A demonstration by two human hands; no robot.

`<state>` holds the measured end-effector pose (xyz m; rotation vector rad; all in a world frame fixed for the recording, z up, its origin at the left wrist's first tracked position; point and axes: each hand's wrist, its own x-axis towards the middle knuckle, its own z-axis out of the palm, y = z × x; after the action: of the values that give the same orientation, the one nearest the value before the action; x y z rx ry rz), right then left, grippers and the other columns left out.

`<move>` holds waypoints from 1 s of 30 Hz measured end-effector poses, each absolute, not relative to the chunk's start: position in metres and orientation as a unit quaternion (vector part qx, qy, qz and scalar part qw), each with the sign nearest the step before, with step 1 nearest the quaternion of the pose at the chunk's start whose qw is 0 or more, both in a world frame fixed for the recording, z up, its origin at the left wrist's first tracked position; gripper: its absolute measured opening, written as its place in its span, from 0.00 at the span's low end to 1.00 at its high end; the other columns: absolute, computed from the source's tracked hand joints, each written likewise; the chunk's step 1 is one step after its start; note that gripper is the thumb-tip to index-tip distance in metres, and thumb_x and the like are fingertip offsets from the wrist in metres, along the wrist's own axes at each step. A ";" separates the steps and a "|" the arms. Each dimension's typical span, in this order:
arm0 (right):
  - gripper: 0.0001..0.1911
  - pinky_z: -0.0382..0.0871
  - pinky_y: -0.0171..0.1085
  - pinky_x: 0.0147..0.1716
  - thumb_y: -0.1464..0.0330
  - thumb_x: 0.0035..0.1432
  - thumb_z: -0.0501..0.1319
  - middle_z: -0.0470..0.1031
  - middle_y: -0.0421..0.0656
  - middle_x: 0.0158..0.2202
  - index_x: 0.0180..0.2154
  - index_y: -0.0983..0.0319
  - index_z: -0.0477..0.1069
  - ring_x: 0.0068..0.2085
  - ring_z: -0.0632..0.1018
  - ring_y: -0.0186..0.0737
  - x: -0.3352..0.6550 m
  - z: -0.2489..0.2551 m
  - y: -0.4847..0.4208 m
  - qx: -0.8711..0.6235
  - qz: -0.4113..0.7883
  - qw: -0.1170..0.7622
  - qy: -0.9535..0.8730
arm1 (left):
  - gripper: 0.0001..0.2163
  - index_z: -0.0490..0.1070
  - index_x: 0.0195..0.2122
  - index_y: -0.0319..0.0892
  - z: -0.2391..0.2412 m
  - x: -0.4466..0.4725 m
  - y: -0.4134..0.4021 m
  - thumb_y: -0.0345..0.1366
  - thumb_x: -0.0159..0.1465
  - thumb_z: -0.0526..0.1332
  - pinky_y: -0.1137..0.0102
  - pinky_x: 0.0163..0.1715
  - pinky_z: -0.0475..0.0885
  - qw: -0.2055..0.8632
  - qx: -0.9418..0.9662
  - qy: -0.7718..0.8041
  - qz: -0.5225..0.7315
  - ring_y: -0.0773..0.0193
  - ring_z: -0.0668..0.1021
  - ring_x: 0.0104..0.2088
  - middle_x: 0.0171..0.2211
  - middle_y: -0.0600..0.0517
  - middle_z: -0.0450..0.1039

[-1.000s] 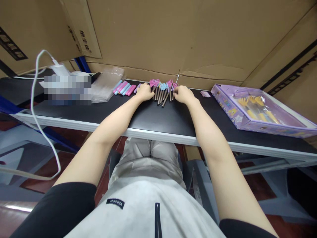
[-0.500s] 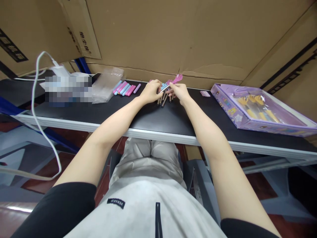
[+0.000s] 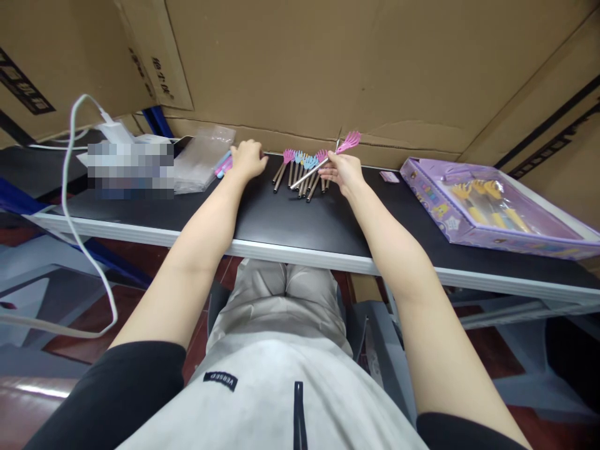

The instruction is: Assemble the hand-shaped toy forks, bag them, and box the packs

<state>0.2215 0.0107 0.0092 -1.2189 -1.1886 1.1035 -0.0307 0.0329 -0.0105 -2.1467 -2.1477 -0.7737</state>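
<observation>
My right hand [image 3: 344,172] grips a thin metal rod with a pink hand-shaped head [image 3: 349,142], lifted at a slant above the others. Several like rods with pink and blue heads [image 3: 300,169] lie in a row on the black table [image 3: 290,219] just left of that hand. My left hand [image 3: 247,159] rests with curled fingers on a heap of pink and blue tubes [image 3: 225,165] further left; what it holds, if anything, is hidden.
A clear plastic bag pile [image 3: 201,159] lies left of the tubes. A white charger and cable [image 3: 100,125] sit at the far left. A purple boxed toy set [image 3: 492,209] lies at the right. Cardboard boxes [image 3: 328,69] wall the table's back.
My left hand left the row of rods and moved left onto the coloured tubes. My right hand picked one pink-headed rod out of the row and raised it.
</observation>
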 end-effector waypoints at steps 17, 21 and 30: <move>0.13 0.85 0.33 0.40 0.62 0.71 0.70 0.77 0.39 0.30 0.36 0.60 0.69 0.30 0.84 0.33 0.223 0.006 0.013 -0.511 0.429 0.518 -0.536 | 0.27 0.76 0.63 0.32 -0.016 -0.029 0.022 0.44 0.71 0.56 0.33 0.74 0.53 0.003 -0.617 -0.766 -0.183 0.29 0.63 0.74 0.71 0.24 0.67; 0.14 0.84 0.31 0.38 0.63 0.72 0.69 0.77 0.39 0.30 0.36 0.60 0.69 0.30 0.84 0.32 0.222 0.007 0.012 -0.512 0.431 0.515 -0.536 | 0.26 0.77 0.63 0.34 -0.018 -0.029 0.024 0.44 0.70 0.57 0.32 0.73 0.55 0.007 -0.623 -0.762 -0.177 0.28 0.64 0.73 0.71 0.26 0.67; 0.13 0.83 0.29 0.36 0.63 0.73 0.68 0.77 0.38 0.28 0.36 0.60 0.69 0.27 0.82 0.30 0.220 0.009 0.009 -0.517 0.438 0.522 -0.517 | 0.28 0.77 0.63 0.32 -0.019 -0.027 0.024 0.43 0.67 0.56 0.34 0.74 0.55 -0.002 -0.615 -0.770 -0.168 0.27 0.62 0.74 0.73 0.24 0.65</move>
<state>0.2198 0.0095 0.0088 -1.2392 -1.2389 1.0503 -0.0275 0.0237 -0.0192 -1.9346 -2.4232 -0.5282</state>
